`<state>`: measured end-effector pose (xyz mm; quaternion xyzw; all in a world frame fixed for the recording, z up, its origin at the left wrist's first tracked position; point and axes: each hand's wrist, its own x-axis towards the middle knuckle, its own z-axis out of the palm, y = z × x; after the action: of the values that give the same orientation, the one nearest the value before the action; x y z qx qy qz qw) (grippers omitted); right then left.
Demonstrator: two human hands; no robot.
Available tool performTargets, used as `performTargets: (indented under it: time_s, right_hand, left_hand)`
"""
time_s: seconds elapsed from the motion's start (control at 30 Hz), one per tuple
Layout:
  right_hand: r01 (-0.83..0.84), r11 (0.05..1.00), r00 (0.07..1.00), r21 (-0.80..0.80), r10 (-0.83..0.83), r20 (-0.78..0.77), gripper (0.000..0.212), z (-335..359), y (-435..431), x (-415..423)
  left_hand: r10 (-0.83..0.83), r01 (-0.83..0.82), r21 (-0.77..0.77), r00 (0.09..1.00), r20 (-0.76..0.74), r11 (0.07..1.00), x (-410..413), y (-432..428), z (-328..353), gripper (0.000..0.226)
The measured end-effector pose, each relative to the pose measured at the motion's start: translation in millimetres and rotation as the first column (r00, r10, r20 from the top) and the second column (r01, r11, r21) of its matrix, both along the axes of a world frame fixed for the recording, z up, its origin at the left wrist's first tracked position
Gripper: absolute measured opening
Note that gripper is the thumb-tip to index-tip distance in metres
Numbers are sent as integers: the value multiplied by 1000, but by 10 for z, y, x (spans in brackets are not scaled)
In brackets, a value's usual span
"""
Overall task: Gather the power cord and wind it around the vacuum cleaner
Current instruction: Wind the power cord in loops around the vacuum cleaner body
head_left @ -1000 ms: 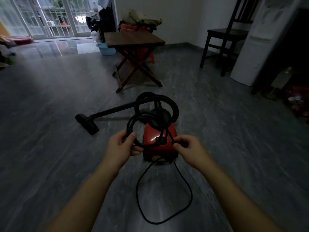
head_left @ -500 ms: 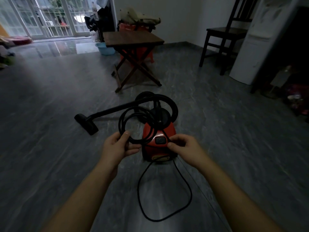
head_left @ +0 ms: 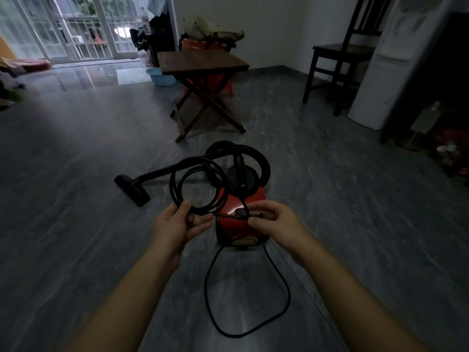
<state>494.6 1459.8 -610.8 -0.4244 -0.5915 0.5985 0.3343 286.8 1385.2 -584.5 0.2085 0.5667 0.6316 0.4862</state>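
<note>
Gleaming grey floor (head_left: 76, 174) carries the red vacuum (head_left: 236, 224) at centre; table (head_left: 203, 62) at 12, chair (head_left: 340, 50) at 1, windows (head_left: 83, 34) at 11. Coiled cord (head_left: 203, 211) sits clamped in the left grip (head_left: 177, 224); the right grip (head_left: 274, 222) pinches one strand; slack loops at 6.

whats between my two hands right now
In the head view, a straight stretch of the black power cord spans from the left hand to the right hand, with the red vacuum cleaner behind it.
</note>
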Motion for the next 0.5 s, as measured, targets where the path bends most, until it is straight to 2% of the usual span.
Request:
performTargets:
  time_s: [0.17,0.27,0.33,0.5]
  right_hand:
    - [48,999,999,-19,-48,-15,27,-28,-20,-17]
    - [89,988,986,-127,-106,-131,26,-28,-50,-36]
    - [115,983,973,-146,-141,-181,19,-6,-64,-45]
    - [156,979,959,-130,-181,-217,11,87,-108,-64]
  left_hand:
    - [11,-10,-5,974,226,1000,39,-22,31,18]
    - [-8,7,6,950,311,1000,50,-25,35,15]
    - [-20,20,2,962,271,1000,57,-19,33,17]
    - [-79,76,-70,996,-41,995,76,-31,7,27]
